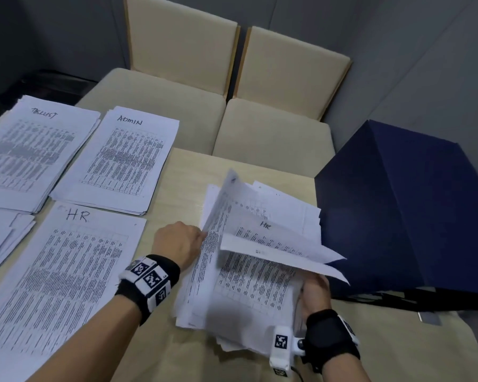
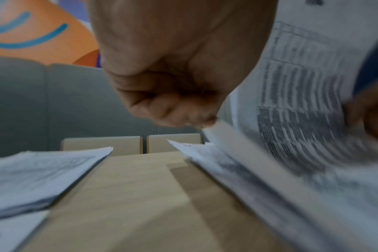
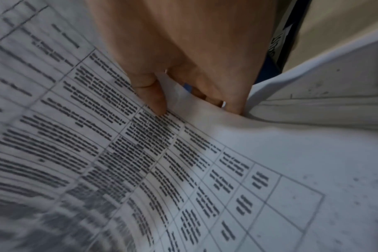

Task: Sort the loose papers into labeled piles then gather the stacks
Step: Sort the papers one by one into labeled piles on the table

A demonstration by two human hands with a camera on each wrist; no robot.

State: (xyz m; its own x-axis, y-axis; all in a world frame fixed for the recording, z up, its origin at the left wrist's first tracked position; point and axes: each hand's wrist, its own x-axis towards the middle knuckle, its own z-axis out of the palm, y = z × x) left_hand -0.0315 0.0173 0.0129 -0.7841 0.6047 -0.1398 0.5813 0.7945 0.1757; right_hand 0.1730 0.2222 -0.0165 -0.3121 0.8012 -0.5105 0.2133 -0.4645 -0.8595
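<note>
A loose stack of printed papers (image 1: 240, 288) lies right of centre on the table. My left hand (image 1: 196, 237) pinches the left edge of a lifted sheet (image 1: 218, 213) that stands almost upright; its curled fingers (image 2: 183, 112) show in the left wrist view. My right hand (image 1: 313, 288) grips the right side of the upper loose papers, thumb (image 3: 153, 97) on the printed face, the other fingers under them. A raised sheet marked HR (image 1: 268, 230) fans open between my hands. Labeled piles lie at the left: HR (image 1: 66, 271), ADMIN (image 1: 122, 161) and one with an unclear heading (image 1: 28, 153).
Part of another paper pile (image 1: 0, 238) shows at the far left edge. A dark blue folder-like box (image 1: 398, 216) stands just right of the loose stack. Two beige chairs (image 1: 232, 78) sit behind the wooden table (image 1: 177, 188).
</note>
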